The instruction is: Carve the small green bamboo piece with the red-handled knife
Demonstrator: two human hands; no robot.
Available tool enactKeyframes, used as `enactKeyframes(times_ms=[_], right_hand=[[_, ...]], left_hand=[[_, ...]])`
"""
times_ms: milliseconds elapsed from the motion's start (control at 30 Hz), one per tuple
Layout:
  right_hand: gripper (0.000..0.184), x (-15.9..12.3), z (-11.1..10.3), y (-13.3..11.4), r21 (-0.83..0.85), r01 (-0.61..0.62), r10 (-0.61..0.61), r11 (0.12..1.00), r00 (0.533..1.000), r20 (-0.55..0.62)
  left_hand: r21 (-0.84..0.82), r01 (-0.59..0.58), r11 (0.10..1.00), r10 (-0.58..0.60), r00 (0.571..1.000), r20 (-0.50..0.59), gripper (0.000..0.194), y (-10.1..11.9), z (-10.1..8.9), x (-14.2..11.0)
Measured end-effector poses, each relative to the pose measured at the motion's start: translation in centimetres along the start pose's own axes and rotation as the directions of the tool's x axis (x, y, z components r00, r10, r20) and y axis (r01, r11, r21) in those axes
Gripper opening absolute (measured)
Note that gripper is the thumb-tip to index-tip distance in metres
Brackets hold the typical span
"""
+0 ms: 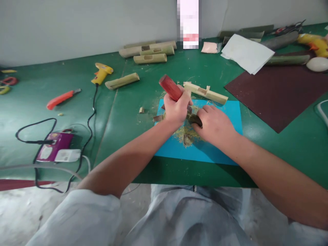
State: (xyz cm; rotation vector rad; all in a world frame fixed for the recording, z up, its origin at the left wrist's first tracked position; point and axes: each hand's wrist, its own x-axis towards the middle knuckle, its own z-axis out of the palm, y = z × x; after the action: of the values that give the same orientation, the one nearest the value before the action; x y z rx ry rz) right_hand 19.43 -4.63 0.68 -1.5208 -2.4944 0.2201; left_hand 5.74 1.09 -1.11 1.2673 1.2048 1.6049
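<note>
My left hand (176, 107) is closed around the thick red handle (170, 87) of a tool. The handle leans up to the left, and the working end is mostly hidden below the fist. Close beside it, my right hand (215, 123) grips a dark bamboo piece (195, 120), whose far part is covered by the fingers. Both hands are over a blue sheet (215, 155) strewn with bamboo shavings (183, 131). A small square bamboo chip (188, 139) lies among the shavings. Just behind the hands rests a pale bamboo tube (215, 96) with a notch cut in it.
Bamboo tubes (151, 58) lie at the back, another tube (123, 81) nearer. To the left are a yellow glue gun (101, 73), a red utility knife (63, 99) and a purple power strip (58, 145) with cords. A brown sheet (274, 99) and white papers (246, 53) lie right.
</note>
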Motion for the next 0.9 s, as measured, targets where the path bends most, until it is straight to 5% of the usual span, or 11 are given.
enactKeyframes(times_ms=[433,600,733,900], right_hand=[[0.021,0.4,-0.4,-3.1,-0.006,0.058,-0.058,0.998,0.997,0.041],[0.063,-2.8,-1.3,0.0,0.04,0.116,-0.114,0.992,0.992,-0.048],[0.1,-5.4,-1.1,3.9,-0.059,0.028,-0.023,0.998,0.997,0.077],[0.106,-5.9,0.0,5.5,-0.138,0.058,-0.031,0.989,0.982,0.186]], left_hand=[[-0.005,-0.014,1.0,0.014,1.0,-0.007,0.029,1.1,-4.1,-0.8],[-0.048,0.039,0.998,-0.037,0.998,0.047,0.027,1.1,-4.5,-0.5],[-0.085,0.087,0.993,-0.077,0.991,0.107,0.025,0.7,-4.4,-0.1],[-0.06,0.094,0.994,-0.086,0.988,0.128,0.025,0.8,-4.7,0.1]])
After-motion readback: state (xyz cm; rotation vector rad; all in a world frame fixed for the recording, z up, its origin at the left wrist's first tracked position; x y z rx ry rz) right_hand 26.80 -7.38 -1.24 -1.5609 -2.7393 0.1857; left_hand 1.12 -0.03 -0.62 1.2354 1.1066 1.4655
